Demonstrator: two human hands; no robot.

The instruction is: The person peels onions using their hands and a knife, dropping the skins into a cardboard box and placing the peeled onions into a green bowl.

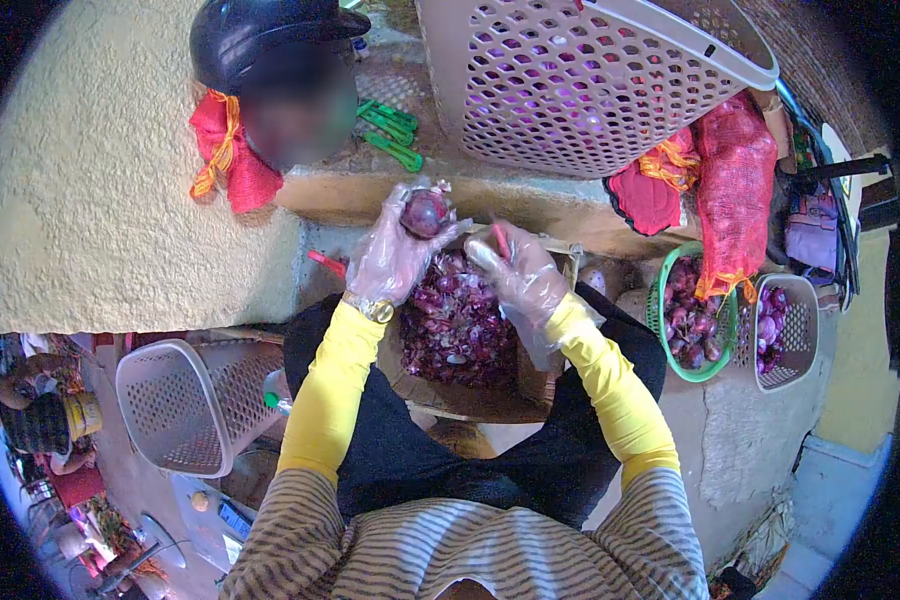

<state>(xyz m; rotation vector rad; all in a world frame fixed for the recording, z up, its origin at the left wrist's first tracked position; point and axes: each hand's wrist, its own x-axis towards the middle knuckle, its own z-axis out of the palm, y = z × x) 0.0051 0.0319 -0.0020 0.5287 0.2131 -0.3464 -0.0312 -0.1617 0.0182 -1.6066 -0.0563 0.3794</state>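
My left hand [382, 252], in a clear plastic glove, is closed around a red onion [425, 213] and holds it up above a box. Just to the right, my gloved right hand [530, 278] grips a small red-handled tool [501, 240]; its working end cannot be made out. Below both hands, between my knees, stands a cardboard box [535, 392] with a heap of purple onion skins [457, 330] in it. Another red handle-like piece [326, 264] shows beside my left wrist.
A large perforated basket [450, 90] with onions stands on the ledge ahead. At right are a green basket [658, 320] of onions, a smaller basket [805, 340] and a red mesh sack [735, 180]. A grey basket [170, 400] is at left. A black helmet [260, 40] rests ahead.
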